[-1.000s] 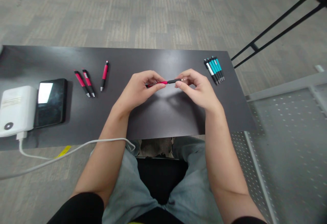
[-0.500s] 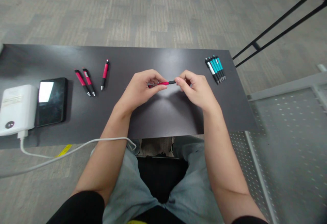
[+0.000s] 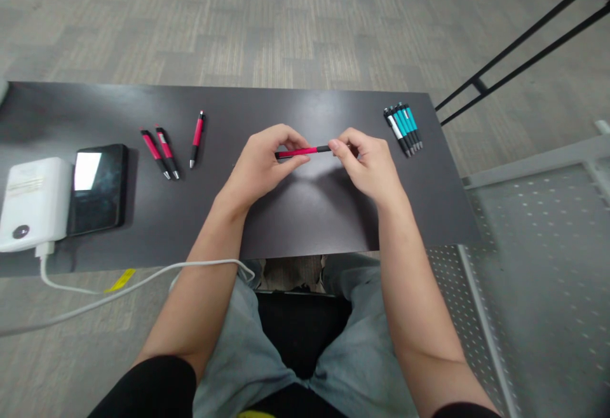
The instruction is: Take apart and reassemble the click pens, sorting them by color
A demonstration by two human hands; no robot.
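A red pen (image 3: pixel 313 150) with black ends lies level between my two hands above the table. My left hand (image 3: pixel 274 157) pinches its red barrel between thumb and fingers. At its dark end, my right hand (image 3: pixel 359 157) closes thumb and fingertips round the tip, which is hidden in the grasp. To the left on the table lies a single red pen (image 3: pixel 197 138), with a pair of red pens (image 3: pixel 161 152) farther left. Several teal and white pens (image 3: pixel 403 128) rest side by side in a row at the right.
A white power bank (image 3: pixel 35 202) and a black phone (image 3: pixel 98 188) lie on the left of the dark table (image 3: pixel 305 227). From the power bank a white cable (image 3: pixel 143 281) runs over my left forearm. Black metal bars (image 3: pixel 519 43) rise at the right, beyond the table's edge.
The pen has turned slightly between my fingers, and more of its red barrel and black left end now shows. Both hands keep nearly the same place.
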